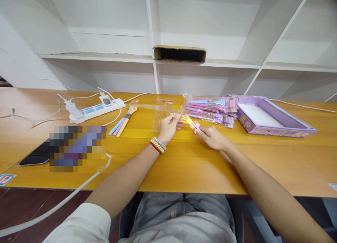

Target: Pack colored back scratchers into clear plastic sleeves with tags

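Note:
In front of me my right hand is closed around the metal shaft of a back scratcher with a yellow hand-shaped head. A small pink card sits on the shaft below that head. My left hand, wearing coil bands at the wrist, pinches a clear plastic wrapper close to the yellow fingers. The wrapper trails off to the left, and its exact edges are hard to make out. Unwrapped back scratchers with blue, purple and yellow handles lie together to the left.
Several bagged back scratchers are heaped at the back right, beside a purple open box. A white power strip with cables is at the back left, near a phone. Behind stand white shelves holding a cardboard box.

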Demonstrator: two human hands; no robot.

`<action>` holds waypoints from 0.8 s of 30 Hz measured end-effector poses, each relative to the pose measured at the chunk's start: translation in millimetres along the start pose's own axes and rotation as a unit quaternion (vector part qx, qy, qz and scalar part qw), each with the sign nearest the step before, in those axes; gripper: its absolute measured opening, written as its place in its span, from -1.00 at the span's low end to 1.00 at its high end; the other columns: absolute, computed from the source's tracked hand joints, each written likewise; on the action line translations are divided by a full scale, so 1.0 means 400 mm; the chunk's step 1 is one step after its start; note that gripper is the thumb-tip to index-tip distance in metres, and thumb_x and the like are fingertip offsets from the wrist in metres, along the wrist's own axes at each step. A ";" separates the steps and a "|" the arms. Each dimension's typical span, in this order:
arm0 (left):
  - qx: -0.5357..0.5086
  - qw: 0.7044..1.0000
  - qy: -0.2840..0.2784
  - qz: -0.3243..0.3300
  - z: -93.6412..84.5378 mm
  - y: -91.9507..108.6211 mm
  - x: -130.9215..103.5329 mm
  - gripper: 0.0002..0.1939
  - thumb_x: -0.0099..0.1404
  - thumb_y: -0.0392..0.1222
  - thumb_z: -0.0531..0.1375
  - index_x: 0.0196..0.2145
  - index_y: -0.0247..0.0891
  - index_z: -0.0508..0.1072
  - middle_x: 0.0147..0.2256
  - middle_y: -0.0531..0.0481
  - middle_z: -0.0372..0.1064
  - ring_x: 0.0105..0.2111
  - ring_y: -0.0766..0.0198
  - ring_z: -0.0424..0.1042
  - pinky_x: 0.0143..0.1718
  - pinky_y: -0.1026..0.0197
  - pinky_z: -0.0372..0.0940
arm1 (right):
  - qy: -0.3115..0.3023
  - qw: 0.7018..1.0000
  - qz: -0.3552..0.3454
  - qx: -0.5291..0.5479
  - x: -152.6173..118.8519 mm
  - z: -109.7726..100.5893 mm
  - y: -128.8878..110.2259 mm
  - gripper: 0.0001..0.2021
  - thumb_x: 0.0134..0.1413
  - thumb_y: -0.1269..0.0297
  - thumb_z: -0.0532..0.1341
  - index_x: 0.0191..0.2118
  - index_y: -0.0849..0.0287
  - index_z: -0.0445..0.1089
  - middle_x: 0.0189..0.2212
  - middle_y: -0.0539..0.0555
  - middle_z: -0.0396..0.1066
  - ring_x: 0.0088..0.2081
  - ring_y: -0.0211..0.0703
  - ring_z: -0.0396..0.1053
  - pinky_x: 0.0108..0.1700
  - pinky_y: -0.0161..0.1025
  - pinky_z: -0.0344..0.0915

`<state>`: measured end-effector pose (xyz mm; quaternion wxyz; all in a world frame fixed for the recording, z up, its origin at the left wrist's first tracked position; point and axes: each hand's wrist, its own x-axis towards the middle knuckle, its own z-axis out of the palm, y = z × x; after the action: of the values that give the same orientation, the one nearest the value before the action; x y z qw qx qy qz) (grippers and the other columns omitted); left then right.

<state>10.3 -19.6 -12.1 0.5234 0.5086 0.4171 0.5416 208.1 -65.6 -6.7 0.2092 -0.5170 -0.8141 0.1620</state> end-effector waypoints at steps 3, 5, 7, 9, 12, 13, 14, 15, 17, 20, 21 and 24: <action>-0.015 0.998 0.008 -0.055 0.010 0.001 -0.009 -0.71 0.17 -0.03 0.18 -0.39 -0.37 0.38 -0.46 -0.09 0.42 -0.51 0.31 0.45 -0.54 0.32 0.33 | -0.009 1.000 0.005 0.011 0.001 0.004 -0.002 -0.60 0.19 0.01 -0.09 -0.49 0.15 0.24 -0.64 0.01 0.22 -0.57 -0.26 0.11 -0.46 -0.29 -0.02; -0.033 0.994 -0.002 -0.101 0.016 -0.002 -0.015 -0.78 0.18 -0.11 0.18 -0.41 -0.38 0.37 -0.46 -0.09 0.42 -0.51 0.32 0.45 -0.53 0.32 0.33 | -0.021 0.999 0.013 0.020 0.002 0.007 -0.003 -0.65 0.19 0.05 -0.07 -0.45 0.16 0.25 -0.65 0.00 0.23 -0.58 -0.26 0.12 -0.45 -0.29 -0.01; -0.050 0.988 -0.018 -0.142 0.019 -0.007 -0.019 -0.85 0.17 -0.21 0.18 -0.42 -0.38 0.35 -0.47 -0.09 0.41 -0.52 0.34 0.44 -0.49 0.32 0.35 | -0.021 0.999 0.028 0.027 0.002 0.011 -0.005 -0.73 0.17 0.09 -0.04 -0.32 0.16 0.26 -0.62 -0.01 0.26 -0.56 -0.25 0.15 -0.44 -0.30 0.01; -0.062 0.984 -0.020 -0.169 0.021 -0.011 -0.020 -0.90 0.16 -0.29 0.18 -0.39 -0.37 0.31 -0.49 -0.06 0.39 -0.55 0.36 0.43 -0.46 0.31 0.35 | -0.010 0.999 0.040 0.028 0.002 0.015 -0.005 -0.78 0.13 0.14 0.00 -0.21 0.15 0.22 -0.56 -0.01 0.31 -0.53 -0.25 0.18 -0.43 -0.31 0.02; -0.070 0.979 -0.006 -0.192 0.019 -0.013 -0.018 -0.83 0.13 -0.37 0.16 -0.32 -0.32 0.22 -0.55 0.00 0.36 -0.58 0.35 0.41 -0.48 0.28 0.35 | -0.008 0.999 0.040 0.021 0.003 0.017 -0.006 -0.79 0.05 0.21 0.07 -0.19 0.15 0.21 -0.52 -0.02 0.33 -0.52 -0.26 0.19 -0.44 -0.33 0.03; -0.070 0.978 -0.004 -0.196 0.018 -0.012 -0.017 -0.81 0.12 -0.39 0.15 -0.31 -0.31 0.21 -0.56 0.02 0.34 -0.59 0.34 0.41 -0.49 0.28 0.34 | -0.012 0.999 0.037 0.020 0.003 0.017 -0.006 -0.79 0.03 0.23 0.08 -0.19 0.15 0.22 -0.52 -0.02 0.33 -0.53 -0.27 0.18 -0.45 -0.33 0.03; -0.067 0.978 -0.002 -0.199 0.017 -0.012 -0.016 -0.81 0.11 -0.40 0.14 -0.31 -0.31 0.20 -0.58 0.03 0.33 -0.61 0.34 0.39 -0.51 0.28 0.33 | -0.016 0.999 0.036 0.020 0.003 0.016 -0.007 -0.79 0.02 0.25 0.09 -0.18 0.15 0.24 -0.53 -0.03 0.33 -0.55 -0.28 0.18 -0.45 -0.33 0.02; -0.064 0.978 -0.002 -0.199 0.016 -0.011 -0.015 -0.83 0.11 -0.41 0.13 -0.32 -0.31 0.20 -0.59 0.04 0.31 -0.63 0.35 0.38 -0.54 0.29 0.32 | -0.020 0.999 0.035 0.020 0.003 0.015 -0.008 -0.78 0.02 0.26 0.09 -0.18 0.15 0.26 -0.53 -0.03 0.34 -0.56 -0.29 0.17 -0.46 -0.34 0.02; -0.054 0.980 -0.003 -0.192 0.014 -0.011 -0.014 -0.89 0.13 -0.38 0.11 -0.35 -0.31 0.23 -0.60 0.06 0.29 -0.66 0.38 0.34 -0.58 0.31 0.29 | -0.030 0.999 0.028 0.020 0.002 0.014 -0.012 -0.77 0.02 0.27 0.10 -0.17 0.15 0.30 -0.55 -0.03 0.34 -0.59 -0.31 0.16 -0.47 -0.34 0.01; -0.043 0.983 -0.005 -0.176 0.013 -0.016 -0.015 -0.96 0.17 -0.31 0.10 -0.40 -0.33 0.26 -0.59 0.05 0.28 -0.68 0.41 0.31 -0.63 0.35 0.26 | -0.047 0.999 -0.002 0.018 0.001 0.014 -0.020 -0.83 0.04 0.28 0.08 -0.25 0.14 0.34 -0.62 -0.06 0.29 -0.61 -0.32 0.13 -0.48 -0.34 -0.01; -0.041 0.984 -0.004 -0.172 0.013 -0.018 -0.015 -0.93 0.18 -0.28 0.10 -0.41 -0.33 0.27 -0.59 0.04 0.29 -0.68 0.42 0.30 -0.64 0.35 0.26 | -0.052 0.998 -0.015 0.018 0.001 0.015 -0.023 -0.85 0.05 0.28 0.06 -0.29 0.15 0.35 -0.64 -0.07 0.27 -0.62 -0.32 0.12 -0.48 -0.34 -0.01; -0.027 0.986 0.005 -0.164 0.012 -0.025 -0.012 -0.84 0.19 -0.17 0.13 -0.44 -0.34 0.30 -0.60 0.03 0.30 -0.69 0.42 0.30 -0.66 0.37 0.25 | -0.059 0.997 -0.040 0.012 0.002 0.019 -0.030 -0.86 0.06 0.30 0.05 -0.39 0.16 0.32 -0.66 -0.08 0.23 -0.60 -0.32 0.10 -0.46 -0.35 -0.01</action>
<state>16.3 -23.8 -21.7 0.6165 0.4163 0.4828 0.4621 194.7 -70.3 -7.6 0.1733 -0.4710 -0.8431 0.1930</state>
